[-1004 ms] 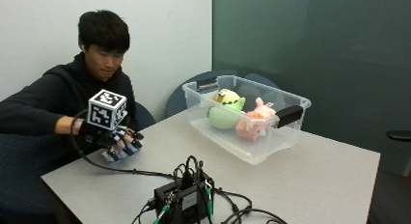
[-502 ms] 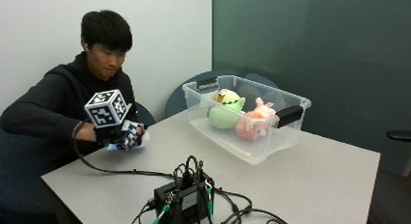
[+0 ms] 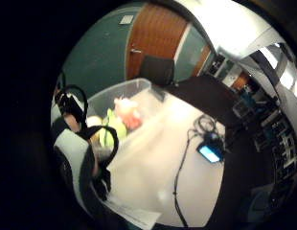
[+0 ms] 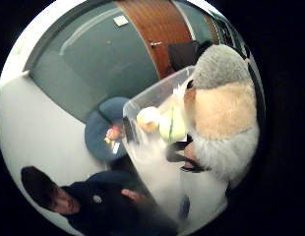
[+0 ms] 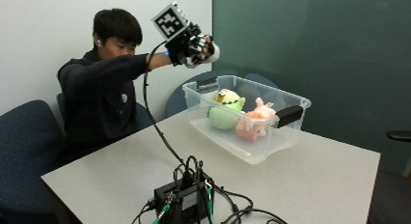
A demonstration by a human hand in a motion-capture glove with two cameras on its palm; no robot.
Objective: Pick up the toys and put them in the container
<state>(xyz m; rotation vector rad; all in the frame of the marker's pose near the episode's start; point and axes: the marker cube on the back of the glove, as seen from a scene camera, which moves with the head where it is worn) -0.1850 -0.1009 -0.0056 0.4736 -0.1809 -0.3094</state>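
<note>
Gloved right hand (image 5: 193,48) was raised high in the upper middle of the outside view, above head level, arm bent at the elbow and reaching toward the container (image 5: 247,119). Hand sat above and just left of the container's near end, well clear of the table (image 5: 334,175). Fingers were curled around a small plush toy (image 5: 211,51); only a pale sliver of it showed past the glove in that view.

Thumb-side palm view filled in the toy (image 4: 222,118): grey fuzzy outer body, tan/cream front patch, round shape, close against the palm. Probably an animal plush, but the view was too tight to say which.

Container was clear plastic, open top, black clip handle on the end at right of frame, sitting on the table at centre frame. Two toys were already inside: a green round plush (image 5: 226,112) with a yellowish top, and a pink plush (image 5: 254,121) touching it on the right. Little-finger-side palm view showed the same pair, green (image 3: 111,125) and pink (image 3: 129,113), in the bin.

Black electronics box (image 5: 186,197) with cables sat at the lower centre of the table.
</note>
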